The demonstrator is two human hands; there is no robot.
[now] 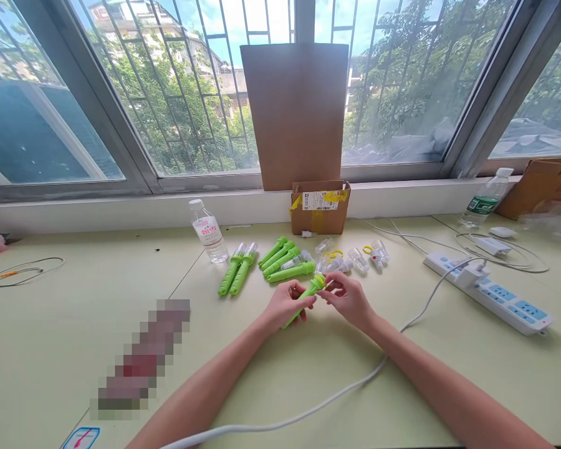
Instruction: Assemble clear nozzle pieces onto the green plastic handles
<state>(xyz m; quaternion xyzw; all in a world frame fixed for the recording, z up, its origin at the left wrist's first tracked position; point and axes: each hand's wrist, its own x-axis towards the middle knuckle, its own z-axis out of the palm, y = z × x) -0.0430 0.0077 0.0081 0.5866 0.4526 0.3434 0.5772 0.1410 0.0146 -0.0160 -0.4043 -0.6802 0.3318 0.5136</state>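
My left hand (285,305) is wrapped round a green ribbed plastic handle (315,285), tilted with its top away from me. A yellow ring sits near that top end. From the right, my right hand (348,300) pinches at the ringed end, thumb and fingertips together. Just beyond lie several loose green handles (290,272) and some clear plastic caps (358,260), a few with yellow rings (335,254). Two green handles with clear tops (243,269) lie side by side to the left.
A water bottle (208,232) and a small cardboard box (320,212) stand at the back. On the right are a power strip (495,293), a charger, and another bottle (486,199). A white cable (336,394) crosses the table beneath my right forearm. A blurred patch (144,355) covers something left.
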